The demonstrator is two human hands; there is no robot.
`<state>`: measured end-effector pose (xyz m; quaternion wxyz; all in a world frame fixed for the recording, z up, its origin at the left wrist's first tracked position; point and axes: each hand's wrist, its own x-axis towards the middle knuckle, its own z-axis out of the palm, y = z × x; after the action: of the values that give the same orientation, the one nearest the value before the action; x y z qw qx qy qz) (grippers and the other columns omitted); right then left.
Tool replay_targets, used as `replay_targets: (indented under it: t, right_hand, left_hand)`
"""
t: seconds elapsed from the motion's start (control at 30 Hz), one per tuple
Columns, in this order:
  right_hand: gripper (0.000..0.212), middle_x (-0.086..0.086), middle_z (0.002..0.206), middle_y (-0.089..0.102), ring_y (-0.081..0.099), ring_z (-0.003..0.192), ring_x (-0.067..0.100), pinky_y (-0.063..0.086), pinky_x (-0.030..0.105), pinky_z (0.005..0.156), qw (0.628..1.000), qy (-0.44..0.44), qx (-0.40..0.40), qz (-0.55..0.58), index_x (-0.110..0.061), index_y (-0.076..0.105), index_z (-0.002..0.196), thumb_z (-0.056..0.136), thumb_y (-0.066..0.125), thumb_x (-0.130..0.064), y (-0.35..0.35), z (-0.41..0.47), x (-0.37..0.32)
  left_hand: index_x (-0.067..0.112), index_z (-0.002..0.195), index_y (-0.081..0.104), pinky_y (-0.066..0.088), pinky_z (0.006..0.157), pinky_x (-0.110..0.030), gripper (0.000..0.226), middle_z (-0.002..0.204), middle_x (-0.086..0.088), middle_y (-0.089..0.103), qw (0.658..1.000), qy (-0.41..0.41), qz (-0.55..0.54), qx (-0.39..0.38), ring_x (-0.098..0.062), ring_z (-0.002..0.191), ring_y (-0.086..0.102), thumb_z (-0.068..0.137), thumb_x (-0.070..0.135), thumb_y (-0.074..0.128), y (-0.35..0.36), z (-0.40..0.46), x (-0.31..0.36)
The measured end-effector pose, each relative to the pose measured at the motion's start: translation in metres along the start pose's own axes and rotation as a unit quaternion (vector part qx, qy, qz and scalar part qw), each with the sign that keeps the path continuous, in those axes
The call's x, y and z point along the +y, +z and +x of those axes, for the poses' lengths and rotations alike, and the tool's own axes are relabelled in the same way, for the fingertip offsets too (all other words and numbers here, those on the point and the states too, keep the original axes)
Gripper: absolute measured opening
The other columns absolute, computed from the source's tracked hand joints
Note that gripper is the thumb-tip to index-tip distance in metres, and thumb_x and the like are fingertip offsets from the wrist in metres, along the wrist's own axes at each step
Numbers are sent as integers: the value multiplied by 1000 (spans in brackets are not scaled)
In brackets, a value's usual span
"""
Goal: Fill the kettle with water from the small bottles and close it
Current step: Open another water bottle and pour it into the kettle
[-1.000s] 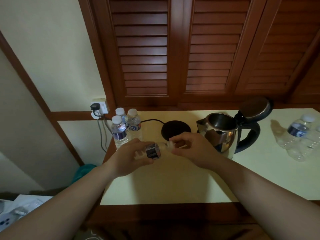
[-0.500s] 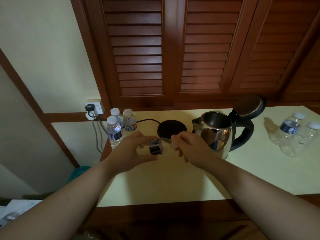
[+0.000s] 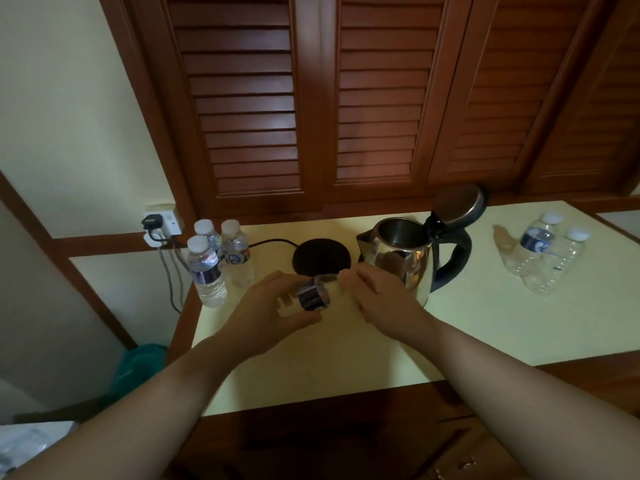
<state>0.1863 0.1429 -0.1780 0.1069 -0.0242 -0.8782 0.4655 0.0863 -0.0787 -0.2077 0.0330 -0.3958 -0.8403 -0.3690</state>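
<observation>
My left hand [image 3: 270, 306] grips a small water bottle [image 3: 311, 294] with a dark label, held sideways over the table with its neck pointing right. My right hand [image 3: 377, 296] has its fingers curled round the bottle's cap end; the cap itself is hidden. The steel kettle [image 3: 401, 258] stands just right of my hands, off its base, its lid [image 3: 457, 204] hinged up and open. The black round base [image 3: 322, 256] lies behind my hands.
Three full small bottles [image 3: 207, 268] stand at the table's back left beside a wall socket [image 3: 162, 223] with a plug and cables. Empty-looking bottles [image 3: 543, 258] lie at the right on the cream table [image 3: 346, 358]. Louvred wooden doors rise behind.
The bottle has tilted slightly and both hands have stayed on it, my right hand working at the cap end. The camera has dipped and shifted a little.
</observation>
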Motion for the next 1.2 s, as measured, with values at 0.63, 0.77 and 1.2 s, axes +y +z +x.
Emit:
replay_targets:
  t: [0.63,0.77,1.2]
  right_hand:
    - [24,-2,88,73,64,74,8,47,14,66,943,124,309,17,-13,71,100,81,85,-15,-165,-95,101]
    - [31,7,86,67,63,76,22,50,32,65,894,192,400,-62,-13,63,89,77,85,-30,-199,-101,139]
    - [62,9,123,62,62,108,30,53,42,92,853,280,428,-106,-13,55,133,79,84,-22,-222,-90,168]
  left_hand:
    - [36,114,68,48,94,-22,34,116,21,60,995,17,-2,-94,2,105,57,85,52,72,139,23,58]
    - [33,112,72,47,97,-25,30,113,20,59,994,50,19,-97,0,106,57,87,50,73,145,23,53]
    - [35,119,72,44,101,-21,32,121,20,60,994,37,10,-105,4,112,55,90,51,70,145,15,49]
